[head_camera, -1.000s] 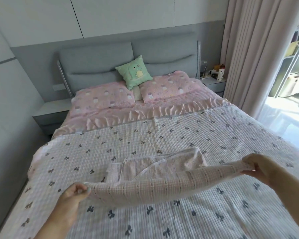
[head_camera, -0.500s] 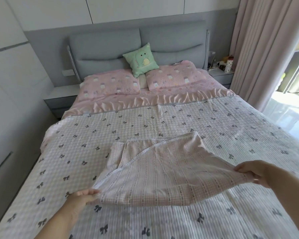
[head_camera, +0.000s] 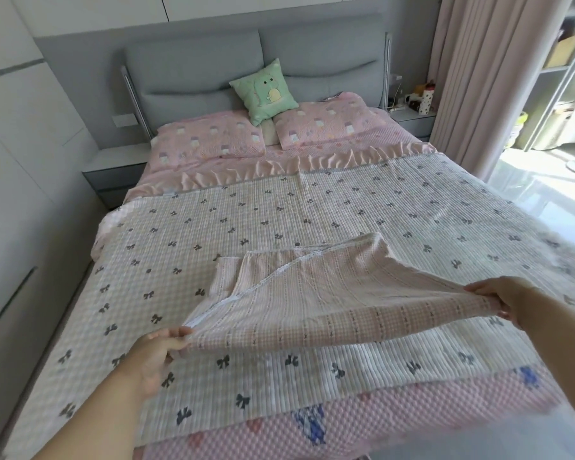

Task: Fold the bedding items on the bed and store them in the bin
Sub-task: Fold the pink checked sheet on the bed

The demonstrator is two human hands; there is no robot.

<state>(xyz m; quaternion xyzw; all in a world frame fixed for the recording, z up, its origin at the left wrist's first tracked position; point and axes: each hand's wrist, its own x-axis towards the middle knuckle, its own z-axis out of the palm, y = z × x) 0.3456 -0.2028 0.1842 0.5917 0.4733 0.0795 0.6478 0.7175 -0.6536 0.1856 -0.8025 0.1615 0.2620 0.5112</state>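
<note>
A small pink checked cloth point(head_camera: 312, 303), partly folded, lies on the near middle of the bow-print bedspread point(head_camera: 279, 214). The left hand point(head_camera: 156, 351) pinches its near left corner; the right hand point(head_camera: 498, 298) pinches its near right corner, lifting that edge. Pink pillows point(head_camera: 210, 141) lie far behind.

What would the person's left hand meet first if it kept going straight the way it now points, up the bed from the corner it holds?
Most likely the pink checked cloth itself: the left hand already pinches its near corner, and the fabric stretches ahead. Past it lies the bow-print bedspread. Depth is uncertain from this single view.
</note>
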